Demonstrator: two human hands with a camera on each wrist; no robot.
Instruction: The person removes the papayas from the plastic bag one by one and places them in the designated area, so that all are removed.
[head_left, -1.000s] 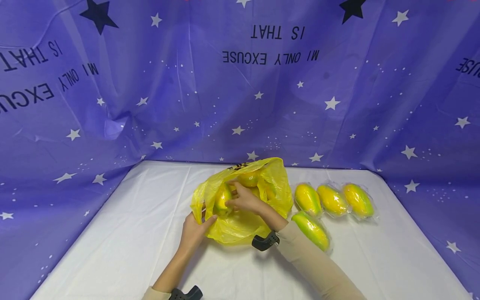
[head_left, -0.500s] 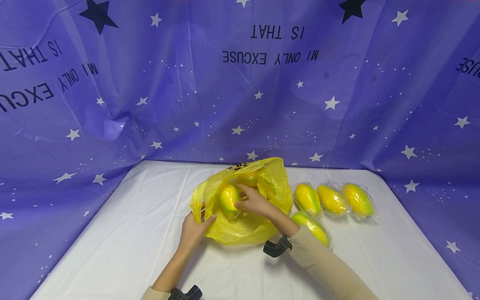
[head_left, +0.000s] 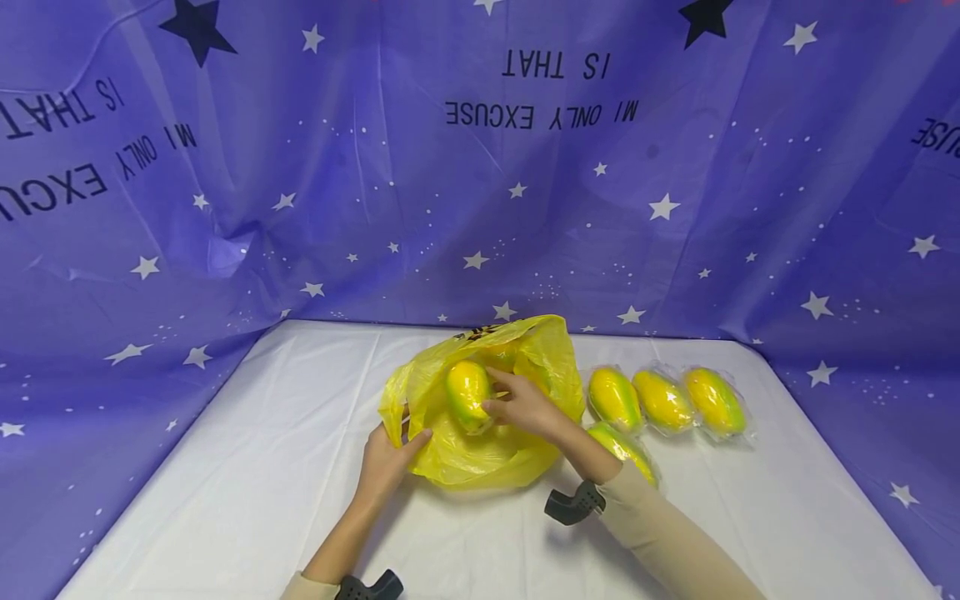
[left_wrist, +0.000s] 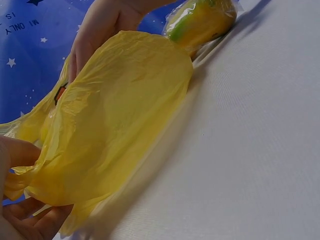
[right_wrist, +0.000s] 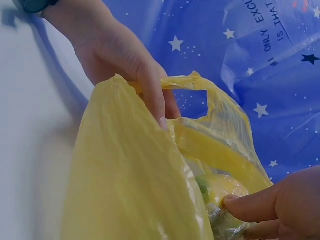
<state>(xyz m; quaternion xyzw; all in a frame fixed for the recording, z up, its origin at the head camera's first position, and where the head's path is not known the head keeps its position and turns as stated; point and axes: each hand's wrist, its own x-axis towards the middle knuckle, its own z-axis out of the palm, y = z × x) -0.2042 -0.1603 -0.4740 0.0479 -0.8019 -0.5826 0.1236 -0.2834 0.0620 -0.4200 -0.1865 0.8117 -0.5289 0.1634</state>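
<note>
A yellow plastic bag stands open at the middle of the table, its mouth toward me. My left hand grips the bag's left edge between thumb and fingers, as the left wrist view also shows. Inside the bag's mouth, my right hand holds a plastic-wrapped yellow-green mango by its right side; in the right wrist view the thumb presses on the wrapped mango. Behind it, another mango lies deeper in the bag, partly covered by bag and hand.
Right of the bag lie three wrapped mangoes in a row: a near one, a middle one and a far-right one. One more mango lies in front, partly behind my right forearm. A purple star-patterned cloth rises behind the white table.
My right hand has moved right inside the bag, bringing the mango from the bag's left side toward the middle of its mouth. The left hand has stayed on the bag's edge.
</note>
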